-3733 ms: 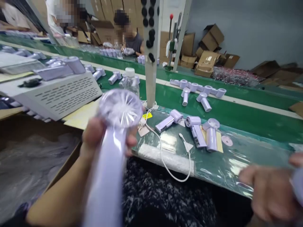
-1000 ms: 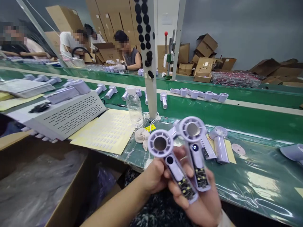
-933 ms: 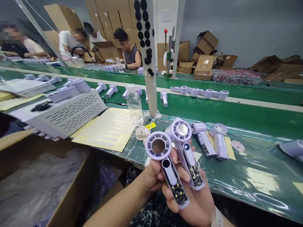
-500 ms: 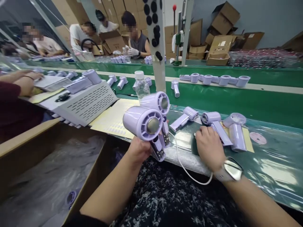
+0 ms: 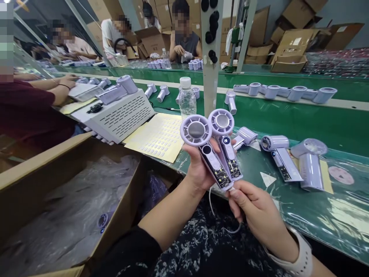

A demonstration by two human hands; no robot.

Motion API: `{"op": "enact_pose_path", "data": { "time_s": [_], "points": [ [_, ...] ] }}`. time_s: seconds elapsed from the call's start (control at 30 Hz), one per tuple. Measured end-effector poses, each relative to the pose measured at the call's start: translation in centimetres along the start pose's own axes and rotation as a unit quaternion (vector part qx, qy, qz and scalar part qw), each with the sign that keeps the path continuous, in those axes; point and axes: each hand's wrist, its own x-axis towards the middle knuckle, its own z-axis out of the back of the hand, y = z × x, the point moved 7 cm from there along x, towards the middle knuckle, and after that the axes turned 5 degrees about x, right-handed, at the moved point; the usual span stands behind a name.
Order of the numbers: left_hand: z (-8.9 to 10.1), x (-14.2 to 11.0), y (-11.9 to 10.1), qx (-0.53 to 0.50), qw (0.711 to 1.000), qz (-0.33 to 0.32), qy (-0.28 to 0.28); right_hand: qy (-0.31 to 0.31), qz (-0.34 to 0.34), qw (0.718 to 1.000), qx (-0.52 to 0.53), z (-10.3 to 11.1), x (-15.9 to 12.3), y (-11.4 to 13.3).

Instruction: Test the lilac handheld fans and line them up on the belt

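Note:
Two lilac handheld fans are held side by side in my left hand [image 5: 196, 169], its fingers wrapped round the handles. The nearer fan [image 5: 196, 130] and the farther fan [image 5: 221, 120] face me, with circuit boards showing along their handles. A lit display shows on the farther one; the nearer one's round display is dark. My right hand [image 5: 256, 209] pinches the end of a white charging cable [image 5: 211, 202] at the bottom of the nearer handle. Fingers hide the plug, so I cannot tell whether it is fully in.
More fans [image 5: 281, 157] lie on the green bench to the right. A clear bottle [image 5: 187, 102], a yellow label sheet [image 5: 161, 134] and a grey vented box [image 5: 123, 119] stand beyond. At left is a carton [image 5: 43, 159] with plastic bags. Co-workers sit nearby.
My right hand has come from the bench to the handle's bottom with the cable. The two fans have turned to face me, and a bench fan's display now shows lit.

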Motion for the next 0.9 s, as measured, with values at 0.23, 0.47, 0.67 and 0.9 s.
{"op": "enact_pose_path", "data": {
  "time_s": [0.23,0.47,0.67,0.9],
  "points": [
    [1.4,-0.8,0.3,0.073,0.994,-0.043,-0.068,-0.058,-0.008,0.998,0.019,0.0,-0.3,-1.3],
    [1.9,-0.9,-0.4,-0.046,0.994,0.019,-0.096,-0.008,0.128,0.98,-0.15,0.2,-0.7,1.3],
    [0.9,-1.4,-0.6,-0.026,0.999,-0.01,-0.047,-0.097,0.041,0.994,-0.008,0.5,-0.7,-0.7],
    [1.3,-2.0,0.5,0.023,0.998,-0.051,-0.036,-0.119,0.01,0.993,0.016,0.7,-0.9,-1.7]
  ]
}}
